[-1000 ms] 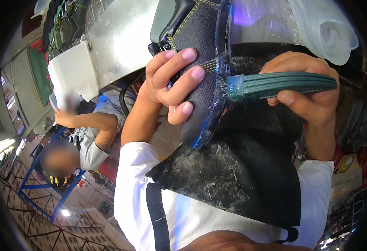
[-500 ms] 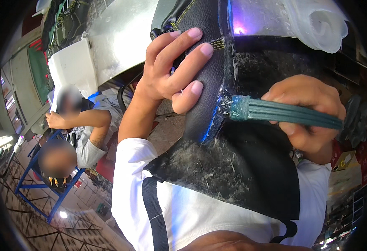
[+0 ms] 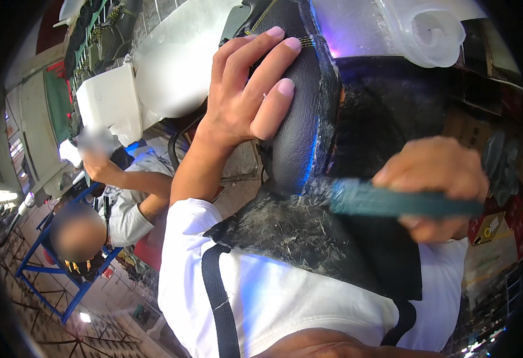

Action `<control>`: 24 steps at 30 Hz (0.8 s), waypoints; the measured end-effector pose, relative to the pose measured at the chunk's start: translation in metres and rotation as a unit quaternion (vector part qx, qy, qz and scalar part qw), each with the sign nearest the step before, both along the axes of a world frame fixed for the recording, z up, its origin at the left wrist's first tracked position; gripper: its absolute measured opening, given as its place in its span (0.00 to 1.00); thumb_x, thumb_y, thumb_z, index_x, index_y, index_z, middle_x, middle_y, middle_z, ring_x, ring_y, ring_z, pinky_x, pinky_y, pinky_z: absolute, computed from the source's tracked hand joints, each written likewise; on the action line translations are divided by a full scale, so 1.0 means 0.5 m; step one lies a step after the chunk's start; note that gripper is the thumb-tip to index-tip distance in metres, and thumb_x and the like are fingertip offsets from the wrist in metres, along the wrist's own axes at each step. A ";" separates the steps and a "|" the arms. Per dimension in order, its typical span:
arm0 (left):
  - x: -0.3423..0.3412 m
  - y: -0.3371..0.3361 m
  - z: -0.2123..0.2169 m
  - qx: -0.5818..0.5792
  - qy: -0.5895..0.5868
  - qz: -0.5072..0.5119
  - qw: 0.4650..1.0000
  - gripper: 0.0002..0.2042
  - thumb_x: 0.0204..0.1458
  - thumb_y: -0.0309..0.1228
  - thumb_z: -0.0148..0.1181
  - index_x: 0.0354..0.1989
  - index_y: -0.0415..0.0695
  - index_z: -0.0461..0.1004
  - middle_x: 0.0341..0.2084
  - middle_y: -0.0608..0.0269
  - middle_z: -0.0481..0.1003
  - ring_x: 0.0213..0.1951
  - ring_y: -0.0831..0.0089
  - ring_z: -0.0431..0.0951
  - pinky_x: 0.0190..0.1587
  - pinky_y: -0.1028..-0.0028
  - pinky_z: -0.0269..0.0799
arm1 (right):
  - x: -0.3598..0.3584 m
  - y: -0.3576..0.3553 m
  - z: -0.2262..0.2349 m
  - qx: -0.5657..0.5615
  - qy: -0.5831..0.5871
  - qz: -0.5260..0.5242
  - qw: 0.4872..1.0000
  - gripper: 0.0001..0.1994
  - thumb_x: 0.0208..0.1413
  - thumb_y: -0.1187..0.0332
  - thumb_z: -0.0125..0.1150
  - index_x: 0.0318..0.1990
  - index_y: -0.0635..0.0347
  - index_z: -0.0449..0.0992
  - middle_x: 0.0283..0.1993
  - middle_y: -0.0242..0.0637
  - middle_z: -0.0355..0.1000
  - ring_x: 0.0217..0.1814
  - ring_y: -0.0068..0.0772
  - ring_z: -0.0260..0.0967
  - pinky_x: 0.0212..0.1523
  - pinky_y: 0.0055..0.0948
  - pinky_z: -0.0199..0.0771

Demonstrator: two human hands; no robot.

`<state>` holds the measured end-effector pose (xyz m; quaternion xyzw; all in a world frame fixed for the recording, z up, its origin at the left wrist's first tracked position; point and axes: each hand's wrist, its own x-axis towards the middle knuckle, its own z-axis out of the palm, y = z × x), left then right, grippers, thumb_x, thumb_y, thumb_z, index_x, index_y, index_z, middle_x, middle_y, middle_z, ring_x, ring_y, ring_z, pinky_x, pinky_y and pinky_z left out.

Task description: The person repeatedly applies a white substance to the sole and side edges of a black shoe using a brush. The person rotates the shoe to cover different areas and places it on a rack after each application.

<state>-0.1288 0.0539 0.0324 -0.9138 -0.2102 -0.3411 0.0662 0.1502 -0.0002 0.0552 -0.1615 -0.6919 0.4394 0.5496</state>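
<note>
Well, past the metal table (image 3: 358, 24) edge, the black shoe (image 3: 300, 140) points lengthwise, toe toward the apron (image 3: 273, 230); left hand (image 3: 240, 98) clasps it, right hand (image 3: 437, 179) grips a brush (image 3: 363, 199) (bristles leftward); a co-worker (image 3: 131, 218) sits left.

From afar, I see a footwear workshop. A black shoe (image 3: 295, 128), metal worktop (image 3: 354, 24), residue-streaked apron (image 3: 285, 230) and brush (image 3: 392, 201) (plus a co-worker (image 3: 127, 218) at left) show it.

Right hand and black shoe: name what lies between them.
The green brush, held by the right hand, lies between that hand and the black shoe in the head view; blur hides whether it touches the shoe.
</note>
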 end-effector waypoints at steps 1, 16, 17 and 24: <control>0.004 0.001 0.004 0.004 -0.004 0.007 1.000 0.21 0.44 0.24 0.60 0.47 0.41 0.61 0.48 0.43 0.76 0.47 0.50 0.76 0.47 0.54 0.73 | 0.006 0.011 0.000 -0.022 0.002 0.002 1.000 0.14 0.59 0.66 0.58 0.42 0.71 0.75 0.31 0.47 0.77 0.26 0.30 0.76 0.28 0.25 0.77; 0.029 0.025 0.042 -0.018 0.001 0.043 0.999 0.22 0.41 0.26 0.61 0.48 0.36 0.67 0.50 0.48 0.75 0.48 0.51 0.76 0.49 0.55 0.70 | 0.042 0.019 0.104 0.024 -0.179 -0.054 0.982 0.15 0.56 0.59 0.67 0.39 0.63 0.74 0.32 0.48 0.78 0.27 0.37 0.78 0.27 0.29 0.78; 0.033 0.031 0.044 -0.025 -0.009 0.035 0.999 0.24 0.40 0.26 0.62 0.49 0.36 0.67 0.50 0.48 0.75 0.48 0.51 0.76 0.49 0.55 0.70 | 0.045 0.019 0.117 0.026 -0.188 -0.054 0.980 0.15 0.57 0.60 0.66 0.39 0.63 0.74 0.32 0.49 0.78 0.27 0.37 0.78 0.27 0.29 0.78; 0.036 0.046 0.098 -0.078 -0.021 0.049 0.996 0.34 0.34 0.28 0.67 0.55 0.35 0.64 0.51 0.48 0.73 0.47 0.49 0.75 0.50 0.55 0.69 | 0.058 0.055 0.198 0.121 -0.236 -0.024 0.964 0.11 0.59 0.67 0.64 0.41 0.66 0.73 0.36 0.53 0.77 0.30 0.39 0.78 0.29 0.29 0.80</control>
